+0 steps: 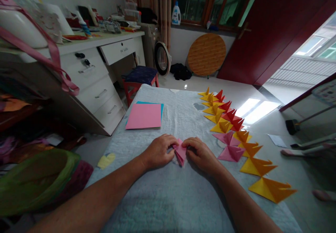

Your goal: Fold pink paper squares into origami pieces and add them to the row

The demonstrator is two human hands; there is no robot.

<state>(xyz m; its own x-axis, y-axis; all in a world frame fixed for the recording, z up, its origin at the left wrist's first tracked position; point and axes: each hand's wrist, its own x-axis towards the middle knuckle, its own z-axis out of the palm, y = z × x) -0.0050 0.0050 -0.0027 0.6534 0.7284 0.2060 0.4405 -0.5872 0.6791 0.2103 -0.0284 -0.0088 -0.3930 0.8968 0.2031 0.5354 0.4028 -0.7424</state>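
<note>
A partly folded piece of pink origami paper [180, 154] lies on the cloth-covered table in front of me, its narrow point towards me. My left hand [162, 150] pinches its left corner between thumb and fingers. On the opposite side, my right hand [200, 152] grips the right corner, fingers curled. To the right stand folded paper cranes in rows: yellow cranes [222, 125], red cranes [237, 122], orange-yellow cranes [271, 190] and pink cranes [231, 153]. Beyond my left hand sits a stack of square paper [144, 115], pink on top with blue showing beneath.
The table wears a pale blue cloth [162, 205]. A green-rimmed basket [39, 180] stands at its left. Farther off are a white desk [89, 68], a stool [141, 75], a washing machine with its door open [162, 58] and a round wooden board [207, 54].
</note>
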